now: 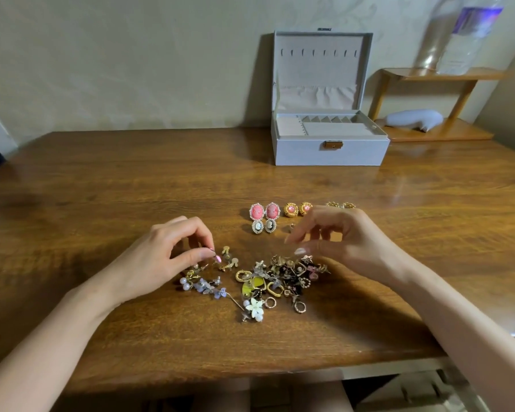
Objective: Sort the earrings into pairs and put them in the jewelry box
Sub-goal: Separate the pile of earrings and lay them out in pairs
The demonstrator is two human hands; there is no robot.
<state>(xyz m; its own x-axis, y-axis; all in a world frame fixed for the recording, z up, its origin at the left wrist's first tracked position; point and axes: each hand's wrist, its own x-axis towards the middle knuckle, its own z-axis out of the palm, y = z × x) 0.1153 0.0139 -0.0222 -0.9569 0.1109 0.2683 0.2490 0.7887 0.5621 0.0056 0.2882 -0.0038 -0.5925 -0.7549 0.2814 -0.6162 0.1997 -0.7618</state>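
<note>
The right hand [348,242] blurs at its fingertips and partly hides the far-right gold earrings [349,205]. The left hand [164,257] pinches something tiny, perhaps a stud [213,253].

I held the left hand [167,257] low, thumb and forefinger tips together; the right hand [348,239] hovered, fingers loosely curled.

Glossy wooden table [131,179]. Small wooden shelf [446,75] at far right rear; clear plastic bottle [471,37], purple label, on top; pale grey soft object [411,118] beneath.
</note>
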